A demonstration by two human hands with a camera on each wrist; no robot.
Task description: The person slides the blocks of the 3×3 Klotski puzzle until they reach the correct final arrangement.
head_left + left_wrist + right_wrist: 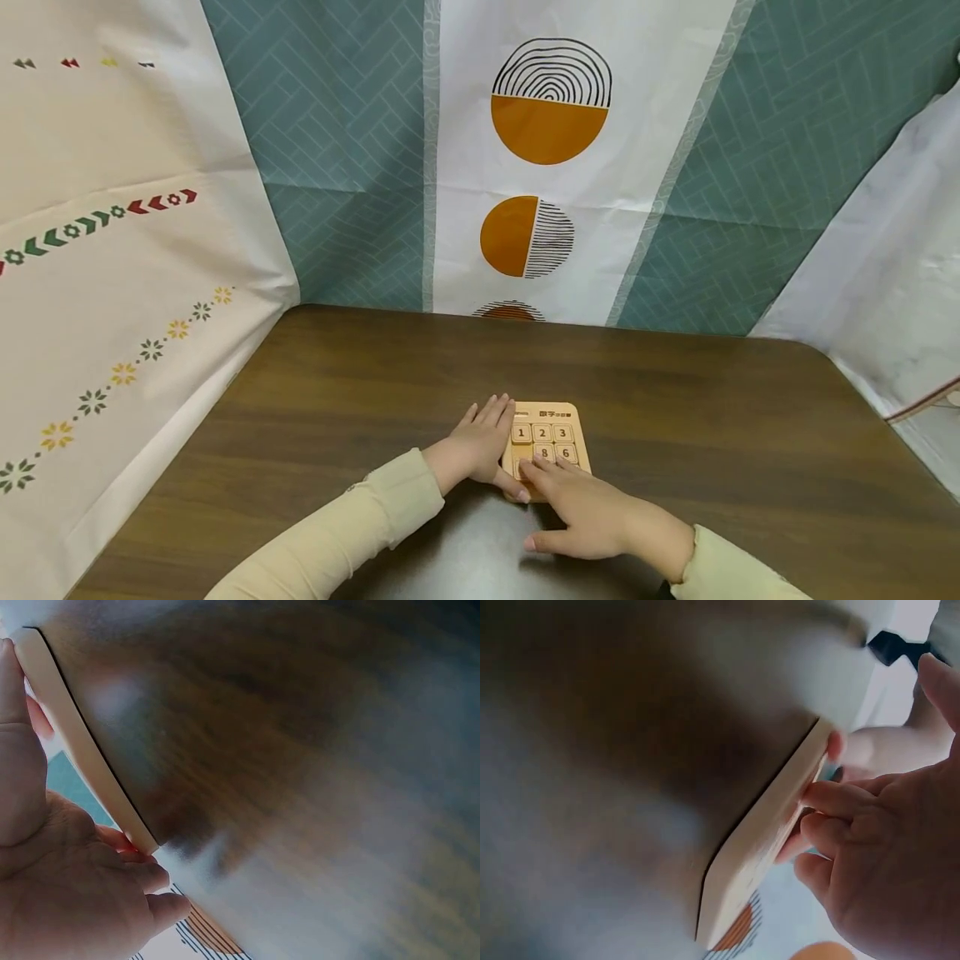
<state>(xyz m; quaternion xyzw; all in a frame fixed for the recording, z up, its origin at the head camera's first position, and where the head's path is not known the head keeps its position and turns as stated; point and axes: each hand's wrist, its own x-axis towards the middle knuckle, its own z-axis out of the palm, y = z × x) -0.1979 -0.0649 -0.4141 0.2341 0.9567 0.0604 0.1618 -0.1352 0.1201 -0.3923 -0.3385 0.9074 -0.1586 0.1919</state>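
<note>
Head view: a wooden number-slide puzzle [552,433] lies at five o'clock; the left hand [483,446], fingers straight, apparently braces its nine-o'clock edge. Left wrist: thumb and fingers span that edge. Right wrist: the right hand [896,851], thumb spread clear, rests fingertips on its face.

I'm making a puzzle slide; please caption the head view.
Left hand at the edge of a wooden number puzzle, right hand on its tiles, atop a brown table.
</note>
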